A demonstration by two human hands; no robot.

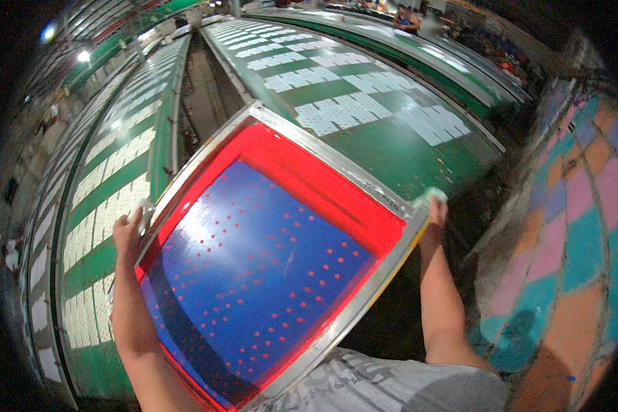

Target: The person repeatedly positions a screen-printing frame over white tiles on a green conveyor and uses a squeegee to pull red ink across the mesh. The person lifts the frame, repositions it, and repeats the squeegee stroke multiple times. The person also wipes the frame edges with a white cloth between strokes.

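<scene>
Gripping one metal-framed printing screen [268, 268] by its opposite rails, you carry it tilted in the aisle between two long green tables [391, 137]. Your left hand [127, 230] closes around the left rail; your right hand [436, 209] pinches the right one through a pale cloth [429, 198]. A slip at that cloth-padded hold could swing a frame corner onto the white printed pieces [336, 113] alongside, smearing them.
</scene>
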